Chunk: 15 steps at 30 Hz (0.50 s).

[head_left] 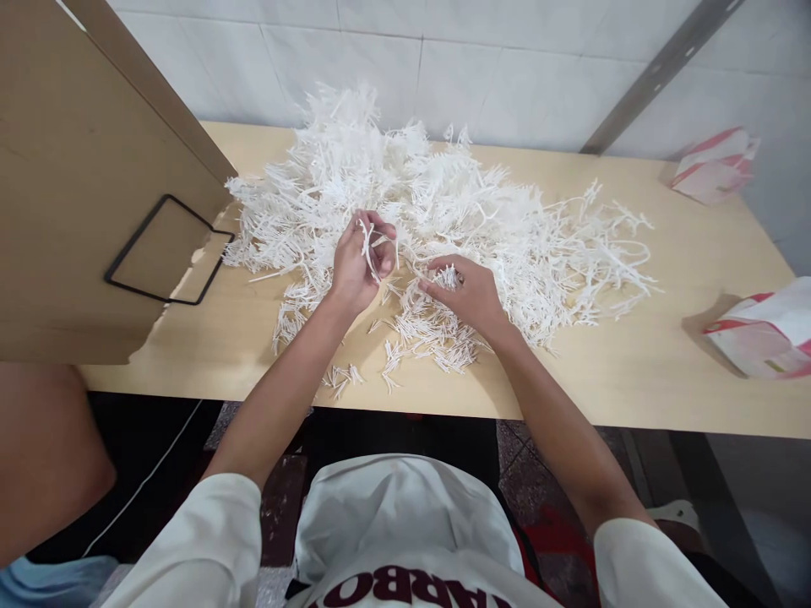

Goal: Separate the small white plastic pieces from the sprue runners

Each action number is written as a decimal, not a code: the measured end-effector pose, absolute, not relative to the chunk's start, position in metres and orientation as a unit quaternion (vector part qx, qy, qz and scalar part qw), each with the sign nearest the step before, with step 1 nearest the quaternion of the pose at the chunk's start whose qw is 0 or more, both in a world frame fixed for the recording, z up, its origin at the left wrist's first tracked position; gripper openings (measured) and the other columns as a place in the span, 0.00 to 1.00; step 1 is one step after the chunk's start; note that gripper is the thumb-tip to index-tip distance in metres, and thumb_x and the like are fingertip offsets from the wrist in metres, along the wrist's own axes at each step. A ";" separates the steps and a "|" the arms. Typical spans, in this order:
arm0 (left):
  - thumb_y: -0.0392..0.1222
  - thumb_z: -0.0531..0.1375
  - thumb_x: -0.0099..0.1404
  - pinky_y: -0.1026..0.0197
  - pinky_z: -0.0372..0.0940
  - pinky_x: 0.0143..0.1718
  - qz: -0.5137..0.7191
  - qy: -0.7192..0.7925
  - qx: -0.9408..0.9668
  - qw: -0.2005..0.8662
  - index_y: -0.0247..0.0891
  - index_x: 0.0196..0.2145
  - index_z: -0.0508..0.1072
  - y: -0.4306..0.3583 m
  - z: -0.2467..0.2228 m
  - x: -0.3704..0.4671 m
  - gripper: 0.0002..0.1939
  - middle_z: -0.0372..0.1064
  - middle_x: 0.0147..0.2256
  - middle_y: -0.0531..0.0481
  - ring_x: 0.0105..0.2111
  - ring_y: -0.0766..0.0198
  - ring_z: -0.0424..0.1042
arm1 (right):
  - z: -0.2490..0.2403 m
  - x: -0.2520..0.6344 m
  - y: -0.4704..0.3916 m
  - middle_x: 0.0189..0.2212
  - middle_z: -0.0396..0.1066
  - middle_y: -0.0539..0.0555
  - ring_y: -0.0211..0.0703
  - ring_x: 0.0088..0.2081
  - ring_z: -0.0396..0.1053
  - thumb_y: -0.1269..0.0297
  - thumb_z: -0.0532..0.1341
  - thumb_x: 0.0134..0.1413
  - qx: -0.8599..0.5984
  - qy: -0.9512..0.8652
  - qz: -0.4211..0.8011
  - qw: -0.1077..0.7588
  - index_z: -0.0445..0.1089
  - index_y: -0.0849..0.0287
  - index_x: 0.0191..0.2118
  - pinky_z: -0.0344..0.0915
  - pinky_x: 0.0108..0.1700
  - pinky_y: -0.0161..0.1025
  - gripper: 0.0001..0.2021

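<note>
A large heap of thin white branching strands (405, 181) lies on the wooden table (215, 355). My left hand (364, 262) is raised over the heap's near side, its fingers curled round a few white strands. To its right, my right hand (465, 291) has thumb and fingers bent around a small bunch of short white pieces. Just below my hands, loose short pieces (437, 342) are scattered on the table, with a smaller cluster (342, 380) close to the front edge.
A cardboard panel (95, 169) stands at the left, with a black wire frame (168, 253) beside it. Two red and white paper packets (715, 165) are at the right. A tiled wall (469, 76) runs behind the table. Another person's bare limb (51, 456) shows at lower left.
</note>
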<state>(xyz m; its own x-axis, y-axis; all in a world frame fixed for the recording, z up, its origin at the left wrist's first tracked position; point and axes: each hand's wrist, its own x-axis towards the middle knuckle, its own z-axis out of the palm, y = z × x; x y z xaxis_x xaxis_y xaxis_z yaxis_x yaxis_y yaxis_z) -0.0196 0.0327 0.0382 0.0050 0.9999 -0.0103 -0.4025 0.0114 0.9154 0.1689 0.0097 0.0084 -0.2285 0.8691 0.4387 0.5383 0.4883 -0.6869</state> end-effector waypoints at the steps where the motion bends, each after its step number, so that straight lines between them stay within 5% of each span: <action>1: 0.67 0.51 0.66 0.65 0.52 0.14 0.592 0.387 0.381 0.595 0.44 0.38 0.66 0.034 0.038 -0.021 0.23 0.66 0.23 0.56 0.13 0.75 0.57 | 0.009 0.170 0.010 0.38 0.77 0.49 0.41 0.38 0.72 0.51 0.66 0.52 -0.475 -0.751 0.210 0.408 0.74 0.53 0.38 0.68 0.42 0.42 0.12; 6: 0.69 0.51 0.64 0.63 0.48 0.14 0.598 0.427 0.379 0.562 0.42 0.32 0.67 0.038 0.033 -0.022 0.26 0.57 0.16 0.58 0.12 0.73 0.54 | 0.010 0.175 0.011 0.31 0.73 0.49 0.39 0.32 0.70 0.51 0.65 0.54 -0.475 -0.677 0.246 0.505 0.72 0.54 0.35 0.69 0.37 0.41 0.12; 11: 0.61 0.56 0.65 0.66 0.54 0.18 0.591 0.465 0.397 0.526 0.40 0.31 0.69 0.040 0.028 -0.020 0.20 0.60 0.17 0.56 0.17 0.72 0.60 | -0.003 0.187 0.027 0.34 0.70 0.51 0.39 0.29 0.69 0.46 0.57 0.60 -0.425 -0.630 0.207 0.617 0.65 0.49 0.47 0.69 0.30 0.42 0.16; 15: 0.50 0.62 0.63 0.67 0.60 0.24 0.598 0.453 0.429 0.503 0.43 0.37 0.71 0.035 0.030 -0.017 0.09 0.61 0.20 0.57 0.21 0.72 0.63 | -0.012 0.193 0.036 0.36 0.70 0.53 0.42 0.30 0.71 0.43 0.51 0.63 -0.421 -0.660 0.173 0.598 0.58 0.46 0.56 0.68 0.27 0.42 0.21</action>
<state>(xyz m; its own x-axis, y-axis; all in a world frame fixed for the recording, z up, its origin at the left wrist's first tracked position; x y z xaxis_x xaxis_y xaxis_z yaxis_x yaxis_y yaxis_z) -0.0173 0.0351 0.0305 -0.1256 0.9904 0.0571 -0.2142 -0.0833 0.9732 0.1931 0.0363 -0.0121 0.0701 0.7625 0.6432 0.3494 0.5852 -0.7318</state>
